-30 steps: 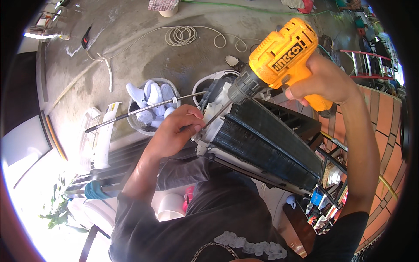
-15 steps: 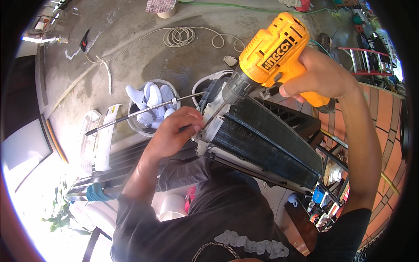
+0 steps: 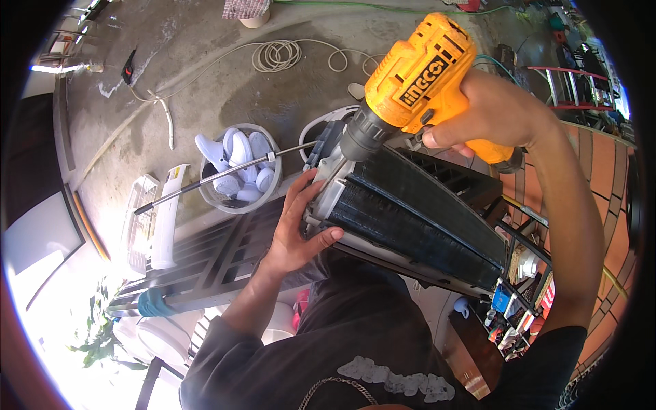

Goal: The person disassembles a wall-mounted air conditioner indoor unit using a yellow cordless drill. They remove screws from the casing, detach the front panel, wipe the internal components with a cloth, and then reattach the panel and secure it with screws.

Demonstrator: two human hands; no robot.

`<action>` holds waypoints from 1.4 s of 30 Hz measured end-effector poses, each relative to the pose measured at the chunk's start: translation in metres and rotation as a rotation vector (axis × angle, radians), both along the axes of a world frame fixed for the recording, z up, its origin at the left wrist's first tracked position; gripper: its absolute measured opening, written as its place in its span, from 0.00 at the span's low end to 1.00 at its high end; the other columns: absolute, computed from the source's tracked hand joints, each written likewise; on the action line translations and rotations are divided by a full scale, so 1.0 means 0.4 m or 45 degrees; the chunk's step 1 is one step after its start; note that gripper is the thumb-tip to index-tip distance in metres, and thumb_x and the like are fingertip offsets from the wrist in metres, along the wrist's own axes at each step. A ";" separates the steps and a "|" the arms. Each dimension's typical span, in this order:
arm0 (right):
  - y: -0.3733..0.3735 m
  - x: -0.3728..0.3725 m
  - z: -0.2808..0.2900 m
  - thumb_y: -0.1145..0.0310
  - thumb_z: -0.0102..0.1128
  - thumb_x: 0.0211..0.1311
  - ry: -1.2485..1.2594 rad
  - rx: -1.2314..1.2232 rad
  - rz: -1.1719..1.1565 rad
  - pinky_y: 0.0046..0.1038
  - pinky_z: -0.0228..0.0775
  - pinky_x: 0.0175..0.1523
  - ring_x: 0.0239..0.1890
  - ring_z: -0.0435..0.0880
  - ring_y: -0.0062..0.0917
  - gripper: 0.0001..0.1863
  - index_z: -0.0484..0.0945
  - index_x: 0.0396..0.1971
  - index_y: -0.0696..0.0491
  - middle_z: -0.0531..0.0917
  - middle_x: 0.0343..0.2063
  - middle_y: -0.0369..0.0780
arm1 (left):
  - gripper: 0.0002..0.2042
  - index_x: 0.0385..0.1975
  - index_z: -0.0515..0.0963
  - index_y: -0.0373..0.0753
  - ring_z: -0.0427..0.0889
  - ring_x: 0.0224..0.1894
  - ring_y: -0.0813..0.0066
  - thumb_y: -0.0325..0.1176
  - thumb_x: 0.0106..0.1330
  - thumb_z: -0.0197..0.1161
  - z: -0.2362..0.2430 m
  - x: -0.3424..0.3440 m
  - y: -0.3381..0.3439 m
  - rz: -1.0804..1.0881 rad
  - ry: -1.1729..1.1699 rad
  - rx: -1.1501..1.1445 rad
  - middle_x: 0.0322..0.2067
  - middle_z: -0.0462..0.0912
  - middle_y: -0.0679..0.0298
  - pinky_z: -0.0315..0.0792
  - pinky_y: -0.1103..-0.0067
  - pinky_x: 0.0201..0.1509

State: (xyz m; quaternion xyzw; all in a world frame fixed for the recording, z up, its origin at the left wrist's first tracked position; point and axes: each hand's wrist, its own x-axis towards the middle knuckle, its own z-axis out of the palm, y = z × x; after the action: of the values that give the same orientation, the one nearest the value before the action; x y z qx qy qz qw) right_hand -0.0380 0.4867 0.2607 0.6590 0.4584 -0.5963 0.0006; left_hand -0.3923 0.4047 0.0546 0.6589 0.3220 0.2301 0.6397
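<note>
Yellow plastic cordless drill with a dark grey chuck (image 3: 420,82): positioned nearest the viewer, over the workpiece's left end. The right hand (image 3: 497,113) is closed around the handle, one digit beside the trigger. Drill axis: upper right to lower left, the long thin metal bit (image 3: 335,176) pointing down-left at the pale plastic end frame (image 3: 331,199) of a long black finned coil unit (image 3: 424,222). Tip seating cannot be told. Left hand (image 3: 301,236): fingers and thumb spread, touching the frame's corner. Step in hand, as judged: fastener work at this end; the next move calls for an aligned bit and a braced frame. Coil unit long axis: left hand toward lower right. Farther out: white shoes (image 3: 240,154) in a round translucent tub (image 3: 240,205), then a coiled pale hose (image 3: 277,67) on concrete floor (image 3: 198,82).
</note>
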 end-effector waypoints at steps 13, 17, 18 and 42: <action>-0.022 0.005 -0.013 0.67 0.75 0.59 0.047 0.024 -0.031 0.28 0.76 0.28 0.20 0.83 0.21 0.15 0.83 0.42 0.59 0.84 0.21 0.36 | 0.42 0.73 0.69 0.33 0.64 0.79 0.45 0.48 0.65 0.82 0.017 0.019 -0.004 0.039 0.041 0.076 0.77 0.61 0.41 0.62 0.57 0.80; -0.029 0.009 -0.018 0.66 0.74 0.59 0.053 0.025 -0.055 0.28 0.76 0.27 0.19 0.82 0.22 0.15 0.83 0.41 0.58 0.84 0.21 0.37 | 0.42 0.73 0.70 0.33 0.65 0.78 0.45 0.48 0.65 0.81 0.015 0.020 -0.005 0.050 0.016 0.074 0.76 0.61 0.40 0.62 0.57 0.80; -0.030 0.009 -0.020 0.66 0.74 0.59 0.044 0.024 -0.045 0.28 0.76 0.27 0.19 0.82 0.22 0.15 0.83 0.41 0.58 0.84 0.21 0.37 | 0.42 0.73 0.70 0.32 0.65 0.78 0.45 0.48 0.65 0.81 0.014 0.021 -0.006 0.049 0.014 0.078 0.76 0.61 0.40 0.62 0.57 0.80; -0.294 0.135 -0.023 0.70 0.76 0.62 0.639 0.529 -0.354 0.27 0.78 0.30 0.26 0.87 0.23 0.11 0.87 0.40 0.61 0.88 0.29 0.38 | 0.44 0.78 0.64 0.30 0.77 0.64 0.63 0.54 0.73 0.74 -0.015 0.019 -0.054 0.206 0.002 -0.178 0.64 0.78 0.53 0.67 0.69 0.74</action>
State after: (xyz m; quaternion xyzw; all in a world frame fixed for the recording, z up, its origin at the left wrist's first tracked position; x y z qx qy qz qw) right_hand 0.0161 0.3689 0.2516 0.5341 0.4618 -0.6280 -0.3272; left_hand -0.3846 0.3831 0.0486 0.5847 0.3899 0.2573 0.6632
